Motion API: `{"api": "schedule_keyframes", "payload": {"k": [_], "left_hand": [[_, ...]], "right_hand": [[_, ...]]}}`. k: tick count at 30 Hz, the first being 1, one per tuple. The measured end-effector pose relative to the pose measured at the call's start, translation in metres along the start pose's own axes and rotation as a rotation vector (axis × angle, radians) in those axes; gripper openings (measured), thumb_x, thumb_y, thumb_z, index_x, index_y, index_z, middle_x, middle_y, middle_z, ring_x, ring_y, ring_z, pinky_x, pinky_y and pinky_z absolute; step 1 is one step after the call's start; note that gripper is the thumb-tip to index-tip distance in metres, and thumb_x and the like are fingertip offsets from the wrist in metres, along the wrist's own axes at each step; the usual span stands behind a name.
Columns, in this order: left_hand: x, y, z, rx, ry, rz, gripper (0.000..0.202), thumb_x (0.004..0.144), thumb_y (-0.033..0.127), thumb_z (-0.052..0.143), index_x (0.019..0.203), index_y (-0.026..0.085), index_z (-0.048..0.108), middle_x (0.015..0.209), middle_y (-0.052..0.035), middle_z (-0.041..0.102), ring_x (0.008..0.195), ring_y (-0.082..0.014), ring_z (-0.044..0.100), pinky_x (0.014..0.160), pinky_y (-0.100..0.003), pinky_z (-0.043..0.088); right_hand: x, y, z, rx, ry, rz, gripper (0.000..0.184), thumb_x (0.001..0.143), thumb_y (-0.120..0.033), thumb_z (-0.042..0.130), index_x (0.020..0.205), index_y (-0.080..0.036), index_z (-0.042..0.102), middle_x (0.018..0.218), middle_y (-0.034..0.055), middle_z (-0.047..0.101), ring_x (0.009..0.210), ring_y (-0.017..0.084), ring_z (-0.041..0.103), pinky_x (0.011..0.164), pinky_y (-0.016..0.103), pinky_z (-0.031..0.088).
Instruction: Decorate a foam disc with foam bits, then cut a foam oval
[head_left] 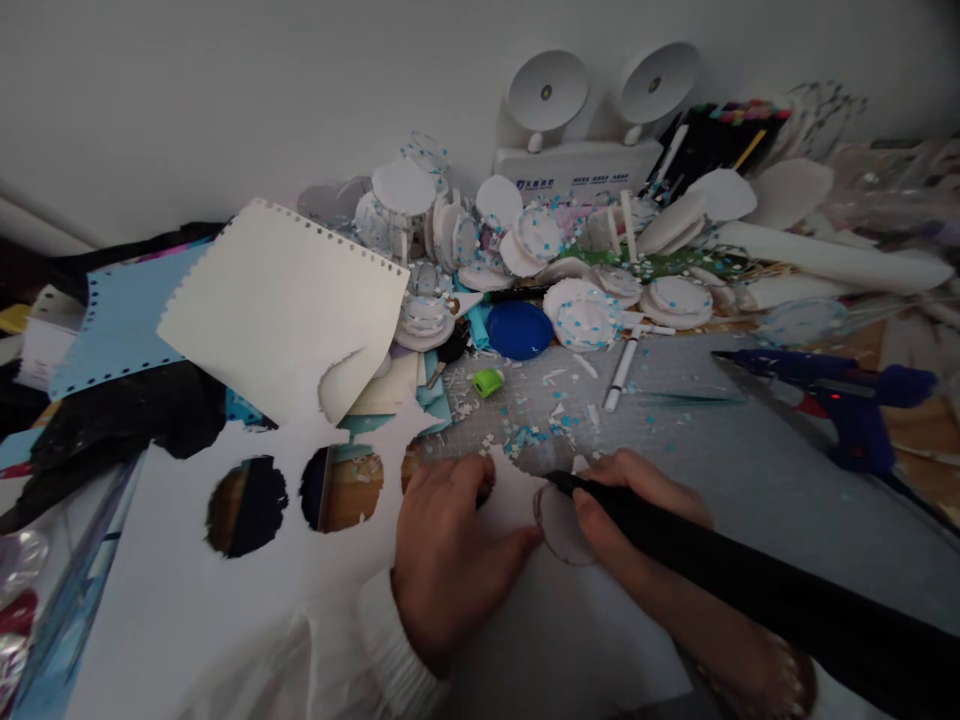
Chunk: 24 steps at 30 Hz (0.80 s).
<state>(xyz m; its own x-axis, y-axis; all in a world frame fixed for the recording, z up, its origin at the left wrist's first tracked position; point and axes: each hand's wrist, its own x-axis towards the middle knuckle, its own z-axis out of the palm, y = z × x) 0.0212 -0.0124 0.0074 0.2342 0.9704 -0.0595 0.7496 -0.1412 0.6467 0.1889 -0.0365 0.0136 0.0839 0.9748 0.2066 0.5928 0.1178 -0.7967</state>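
Note:
My left hand lies on a large white sheet, fingers curled and pressing the paper down beside a round disc. My right hand grips a long black pen-like tool, its tip touching the edge of the disc. The white sheet has two round holes cut out to the left of my left hand. Both hands are at the near edge of a grey cutting mat.
A heap of white discs with blue specks, a blue lid, a green sharpener, a white marker and paper scraps lie behind. A blue glue gun rests at right. Cream and blue perforated sheets sit at left.

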Motion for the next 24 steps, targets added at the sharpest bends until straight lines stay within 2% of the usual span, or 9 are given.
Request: {"api": "schedule_keyframes", "payload": {"k": [7, 13, 19, 24], "left_hand": [[-0.001, -0.001, 0.002, 0.004, 0.04, 0.028, 0.034, 0.059, 0.027, 0.08, 0.076, 0.018, 0.051, 0.074, -0.0012, 0.057, 0.072, -0.0214, 0.052, 0.067, -0.036, 0.038], [-0.001, -0.003, 0.005, 0.018, 0.049, 0.04, 0.036, 0.059, 0.029, 0.081, 0.077, 0.019, 0.051, 0.073, -0.0006, 0.057, 0.072, -0.0216, 0.052, 0.066, -0.035, 0.037], [-0.001, -0.004, 0.005, 0.026, 0.057, 0.053, 0.036, 0.059, 0.028, 0.081, 0.075, 0.019, 0.05, 0.072, -0.0008, 0.056, 0.071, -0.0213, 0.052, 0.066, -0.035, 0.037], [-0.002, -0.004, 0.005, 0.028, 0.076, 0.063, 0.037, 0.058, 0.028, 0.081, 0.077, 0.019, 0.051, 0.073, -0.0009, 0.057, 0.071, -0.0213, 0.052, 0.065, -0.035, 0.038]], "right_hand": [[0.001, -0.002, -0.001, -0.014, -0.016, 0.011, 0.022, 0.079, -0.02, 0.051, 0.059, -0.023, 0.044, 0.05, -0.005, 0.043, 0.044, 0.011, 0.041, 0.041, 0.024, 0.034], [-0.001, 0.0, -0.003, -0.001, -0.051, 0.034, 0.019, 0.081, -0.02, 0.052, 0.062, -0.022, 0.051, 0.054, -0.0036, 0.051, 0.048, 0.011, 0.047, 0.044, 0.022, 0.038], [-0.003, 0.003, 0.002, -0.026, -0.013, -0.032, 0.02, 0.081, -0.022, 0.055, 0.061, -0.021, 0.051, 0.053, -0.0038, 0.052, 0.048, 0.01, 0.048, 0.046, 0.022, 0.038], [-0.005, 0.011, 0.003, 0.011, -0.033, -0.166, 0.014, 0.085, -0.023, 0.053, 0.071, -0.022, 0.054, 0.056, -0.0049, 0.052, 0.049, 0.009, 0.049, 0.049, 0.022, 0.037]]}}
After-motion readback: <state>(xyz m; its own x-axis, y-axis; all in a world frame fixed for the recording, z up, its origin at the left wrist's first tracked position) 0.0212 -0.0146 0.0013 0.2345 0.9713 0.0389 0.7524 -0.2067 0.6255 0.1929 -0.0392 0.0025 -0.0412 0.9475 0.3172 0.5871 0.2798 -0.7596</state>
